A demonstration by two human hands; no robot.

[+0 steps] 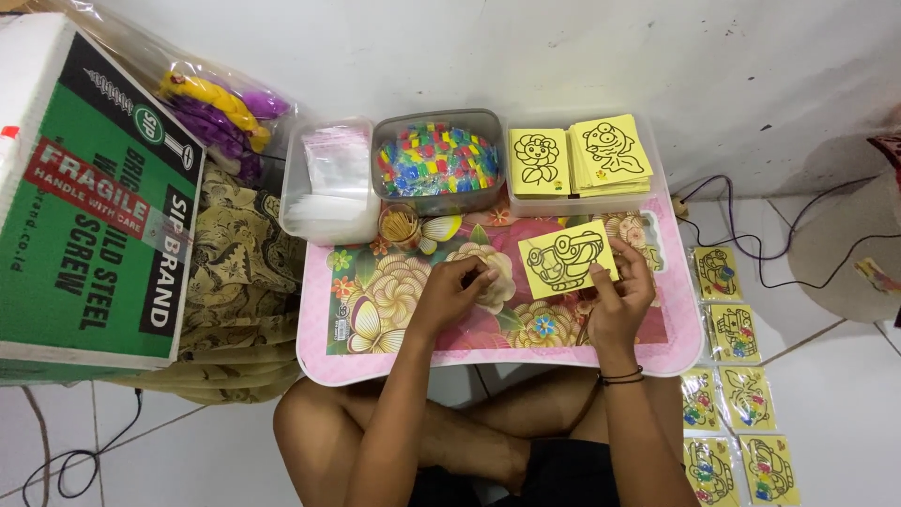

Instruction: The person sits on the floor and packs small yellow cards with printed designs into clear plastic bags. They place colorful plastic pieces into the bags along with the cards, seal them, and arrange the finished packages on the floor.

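**A:** While the person sat cross-legged on the floor, where were the hands?

**B:** Both were over the small pink bench [314, 349] with the flower-print top. The right hand [619, 299] held a yellow card [567, 259] with a black outline drawing, fingers curled at its lower right edge, thumb on the face. The card was tilted and sat just above the bench, near its back right part.

**A:** Left hand?

**B:** The left hand [452, 291] had its fingertips pinched together near the bench centre, just left of the card. Couldn't tell what it pinched, too small. It was not touching the card.

**A:** Wrist?

**B:** There was a dark band [621, 376] on the right wrist.

**A:** Behind the hands?

**B:** Three trays stood in a row along the back edge. A clear one [293, 178] at left held small plastic bags. A grey one [488, 122] in the middle held mixed coloured bits. A clear one [657, 164] at right held two stacks of yellow cards. A small cup of sticks [400, 225] stood in front of the grey tray.

**A:** Off the bench?

**B:** Bagged yellow cards [732, 330] lay in a column on the floor to the right. A green cardboard box [89, 216] stood on the left, with patterned cloth [235, 282] beside it.
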